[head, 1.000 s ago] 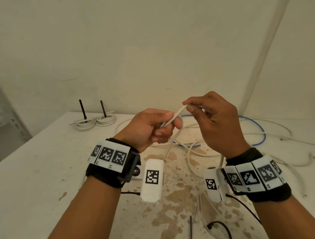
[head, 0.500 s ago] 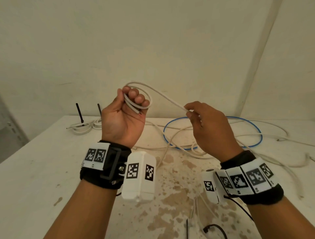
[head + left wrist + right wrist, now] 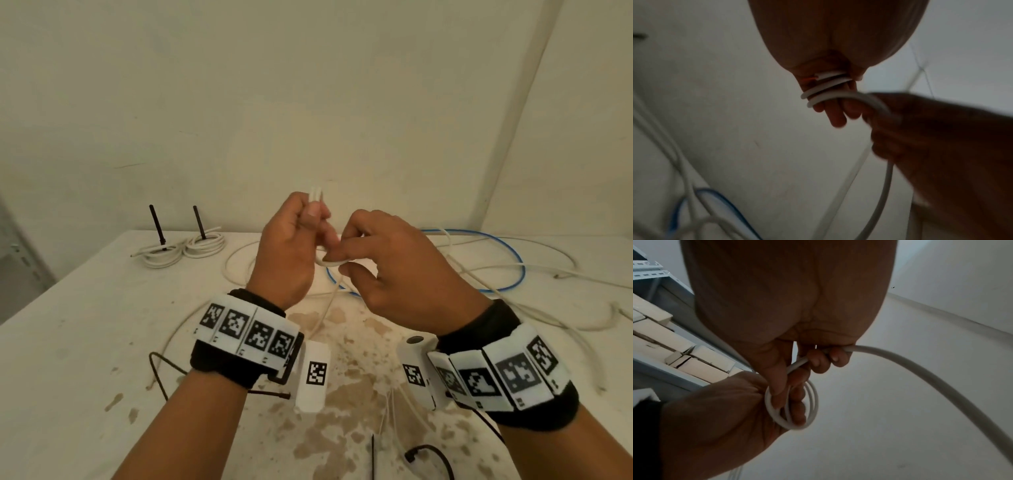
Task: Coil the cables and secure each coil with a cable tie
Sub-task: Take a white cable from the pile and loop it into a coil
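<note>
A thin white cable [image 3: 334,263] is wound in a small coil [image 3: 795,405] of about three turns around the fingers of my left hand [image 3: 308,222]. That hand is raised above the table [image 3: 85,342] and grips the coil [image 3: 824,91]. My right hand [image 3: 346,250] is close against it on the right and pinches the cable's running length [image 3: 900,363] right at the coil. The free length hangs down to the table. A bare cut end with an orange core [image 3: 813,78] shows at the left fingers.
Two tied white coils [image 3: 185,246] with upright black ties lie at the back left. A blue cable loop [image 3: 479,263] and loose white cables [image 3: 565,274] spread over the back right. Black cable ties [image 3: 372,455] lie near the front edge. A shelf with boxes [image 3: 674,344] stands to the left.
My left hand rose with the first loops, then turned back over. My right hand slid along the cable and came in to the left hand, laying one more turn on the coil.
</note>
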